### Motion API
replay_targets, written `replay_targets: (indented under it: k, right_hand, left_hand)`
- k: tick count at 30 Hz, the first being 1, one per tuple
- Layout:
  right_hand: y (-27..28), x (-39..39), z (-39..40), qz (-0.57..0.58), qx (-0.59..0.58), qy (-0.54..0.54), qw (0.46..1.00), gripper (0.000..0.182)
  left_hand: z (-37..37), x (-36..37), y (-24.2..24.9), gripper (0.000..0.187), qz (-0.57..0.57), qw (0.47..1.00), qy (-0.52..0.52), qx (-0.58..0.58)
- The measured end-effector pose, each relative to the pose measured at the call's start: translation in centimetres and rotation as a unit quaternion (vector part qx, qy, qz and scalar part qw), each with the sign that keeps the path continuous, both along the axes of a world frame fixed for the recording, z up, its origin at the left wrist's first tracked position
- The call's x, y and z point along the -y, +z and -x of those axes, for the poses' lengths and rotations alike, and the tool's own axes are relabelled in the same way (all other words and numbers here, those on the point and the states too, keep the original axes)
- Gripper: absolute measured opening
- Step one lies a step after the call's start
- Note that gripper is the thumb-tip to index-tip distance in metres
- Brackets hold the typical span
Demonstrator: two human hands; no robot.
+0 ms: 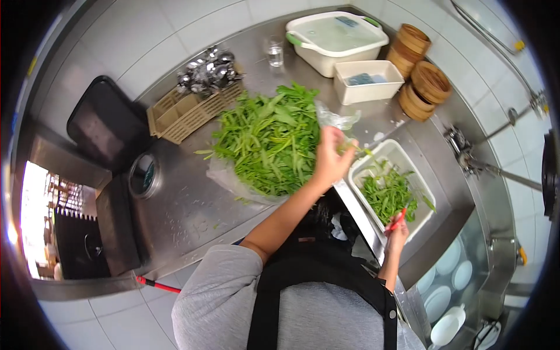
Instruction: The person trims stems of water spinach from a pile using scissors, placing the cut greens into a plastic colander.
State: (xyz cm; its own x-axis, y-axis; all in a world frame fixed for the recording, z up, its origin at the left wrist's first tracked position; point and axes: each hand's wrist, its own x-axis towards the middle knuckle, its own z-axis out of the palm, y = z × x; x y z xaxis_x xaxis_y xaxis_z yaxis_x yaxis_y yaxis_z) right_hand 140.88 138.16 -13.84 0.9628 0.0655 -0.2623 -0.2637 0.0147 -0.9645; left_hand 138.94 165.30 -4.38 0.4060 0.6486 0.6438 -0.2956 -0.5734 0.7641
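Note:
My left hand [333, 154] is slightly blurred between the leafy greens and the white tub, its fingers closed on a green stem [354, 147]. Beside it, a big heap of leafy greens [268, 137] lies on a clear plastic bag [230, 178] on the steel counter. At the near side of the white rectangular tub [421, 172], my right hand [398, 234] grips a small red tool [399, 218]; its kind is hard to make out. Picked greens [388, 195] lie inside the tub.
A beige cutlery basket [195, 111] with metal utensils stands at the back left. Behind are a lidded white bin [335, 41], a small white container [368, 81] and bamboo steamers [429, 84]. Right of the tub is a sink with a tap [464, 157]; plates [449, 259] lie in the water.

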Motion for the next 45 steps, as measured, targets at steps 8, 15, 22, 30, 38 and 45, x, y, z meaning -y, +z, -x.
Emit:
replay_targets:
  k: [8,15,22,30,38,45]
  right_hand:
    - [1.9,-2.3,-1.8,0.019,0.017,0.030,0.999,0.042]
    - [4.3,-6.2,-0.6,0.012,0.049,0.133,0.990,0.040]
    - [6.2,-6.3,0.6,-0.041,0.097,0.235,0.966,0.030]
    - [8.2,-6.3,2.2,-0.060,0.118,0.336,0.933,0.010]
    - [8.3,-3.6,2.2,-0.089,0.085,0.229,0.966,0.011]
    - [7.8,-1.0,1.7,-0.096,0.095,0.153,0.979,0.016]
  left_hand:
    - [10.4,-15.2,-2.0,0.024,0.096,0.900,0.279,-0.322]
    - [10.7,-16.6,-3.0,0.019,-0.097,0.926,0.254,-0.261]
    - [7.2,-12.7,6.7,0.016,0.069,0.987,0.099,-0.110]
    - [-0.2,-4.5,5.6,0.013,0.021,0.984,-0.107,-0.138]
    - [-3.2,5.0,2.4,0.013,-0.035,0.951,-0.257,-0.166]
    - [-4.3,8.4,1.8,0.014,-0.058,0.941,-0.290,-0.165]
